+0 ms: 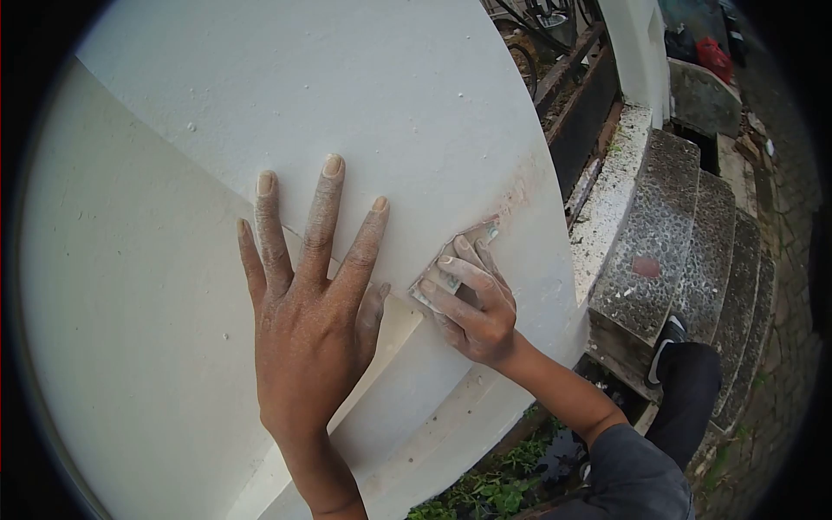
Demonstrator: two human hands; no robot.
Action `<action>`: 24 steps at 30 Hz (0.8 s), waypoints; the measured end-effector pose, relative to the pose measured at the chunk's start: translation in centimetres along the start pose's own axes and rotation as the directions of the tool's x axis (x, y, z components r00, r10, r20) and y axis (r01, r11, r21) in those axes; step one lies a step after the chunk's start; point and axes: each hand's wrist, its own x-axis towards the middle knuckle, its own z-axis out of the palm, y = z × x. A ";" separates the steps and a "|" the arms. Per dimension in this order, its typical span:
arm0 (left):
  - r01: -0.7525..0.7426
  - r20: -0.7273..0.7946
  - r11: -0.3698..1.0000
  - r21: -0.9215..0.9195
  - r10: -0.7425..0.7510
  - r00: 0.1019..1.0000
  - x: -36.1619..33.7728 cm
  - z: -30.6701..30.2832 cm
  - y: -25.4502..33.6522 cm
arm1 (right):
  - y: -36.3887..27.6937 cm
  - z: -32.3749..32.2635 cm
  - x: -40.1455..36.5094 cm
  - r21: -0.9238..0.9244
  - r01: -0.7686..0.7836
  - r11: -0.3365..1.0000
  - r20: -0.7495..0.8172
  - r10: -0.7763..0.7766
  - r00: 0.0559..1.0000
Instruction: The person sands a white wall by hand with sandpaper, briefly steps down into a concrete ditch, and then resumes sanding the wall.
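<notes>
Spread flat against the white wall (373, 87), my left hand (316, 286) has its fingers apart and holds nothing. Pale dust coats its fingers. To its right, my right hand (472, 303) presses a small, worn sheet (477, 232) with ragged edges and some printed marks against the wall surface, fingers bent over it. Part of the sheet is hidden under the fingers. A faint reddish-brown smear (520, 186) marks the wall just above the sheet, near its curved edge.
Speckled stone steps (663, 234) descend at the right, with my shoe (666, 347) beside them. A dark metal gate (576, 104) stands behind the wall. Green plants (494, 485) grow below. A red bag (714, 59) lies at the upper right.
</notes>
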 end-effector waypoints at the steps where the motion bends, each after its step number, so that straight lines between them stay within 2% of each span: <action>1: 0.001 -0.006 1.000 -0.009 -0.001 1.000 0.0 0.0 0.0 | 0.3 -0.3 0.3 -0.038 0.028 0.999 0.012 -0.027 1.000; 3: -0.004 -0.015 1.000 -0.022 0.004 1.000 -0.1 0.1 0.0 | 2.4 -1.2 1.2 -0.112 0.077 0.991 0.031 -0.074 0.997; 4: -0.011 -0.020 1.000 -0.017 0.010 1.000 0.0 0.1 -0.1 | 4.2 -1.8 1.9 -0.167 0.004 0.986 -0.045 -0.012 0.999; 5: -0.015 -0.021 1.000 -0.016 0.015 1.000 0.0 0.1 -0.1 | 5.2 -2.2 2.4 -0.174 -0.133 0.976 -0.120 0.113 0.986; 7: -0.009 -0.019 0.999 -0.041 0.009 1.000 -0.1 0.0 0.0 | 3.8 -0.9 1.8 -0.168 -0.096 0.981 -0.119 0.076 0.990; 9: -0.009 -0.018 0.997 -0.075 0.007 1.000 0.0 -0.1 0.1 | -0.1 -0.3 0.5 -0.025 0.061 0.998 0.109 -0.058 0.992; 11: -0.007 -0.028 0.996 -0.086 0.005 1.000 -0.1 0.1 0.2 | 1.0 -0.9 0.3 -0.029 0.175 0.984 0.167 -0.168 0.972; 12: -0.017 -0.038 0.996 -0.085 0.014 0.999 0.0 0.2 0.0 | 4.3 -0.4 0.3 -0.105 0.104 0.989 -0.030 -0.107 0.994; 15: -0.021 -0.019 0.998 -0.064 0.020 1.000 -0.1 -0.1 0.0 | 5.4 0.0 0.2 0.010 -0.128 0.992 -0.137 0.128 0.982; 17: -0.017 -0.045 0.995 -0.096 0.013 0.999 0.1 0.1 -0.1 | -1.4 -0.4 1.6 -0.010 0.061 0.998 0.101 -0.059 0.993; 21: -0.003 -0.061 0.997 -0.078 -0.002 0.998 -0.2 0.2 0.0 | 4.7 -1.5 2.1 -0.154 0.002 0.988 -0.094 -0.016 0.995; 24: 0.044 -0.047 0.996 -0.077 -0.047 0.998 -0.1 -0.1 0.0 | 0.1 -0.5 1.3 -0.036 0.060 0.998 0.037 -0.059 0.998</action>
